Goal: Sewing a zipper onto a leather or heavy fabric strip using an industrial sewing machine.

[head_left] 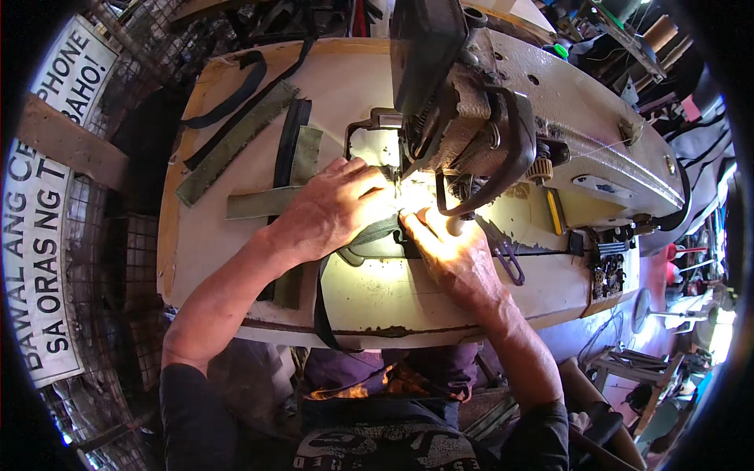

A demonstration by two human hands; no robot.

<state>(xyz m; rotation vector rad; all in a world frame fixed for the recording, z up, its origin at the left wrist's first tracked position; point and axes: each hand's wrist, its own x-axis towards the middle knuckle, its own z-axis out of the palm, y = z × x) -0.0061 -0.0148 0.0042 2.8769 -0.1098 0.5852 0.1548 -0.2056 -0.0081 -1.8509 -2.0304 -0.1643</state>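
Black strap (375, 232) runs left-right under the needle, pressed flat by left hand (334, 208) and right hand (448, 251) fingers

Bench (236, 94) – cream top w/ tan edge. Straps: olive green (236, 141) & black (292, 141). Sewing machine (565, 118) – worn beige, dark patches. Scissors (506, 259) – purple handles. Sign (35, 235) – white, black letters.

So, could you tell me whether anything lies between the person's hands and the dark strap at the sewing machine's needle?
Nothing visible does. The left hand and right hand both rest directly on the dark strap beside the sewing machine. The loose olive strips lie off to the left, clear of the hands.
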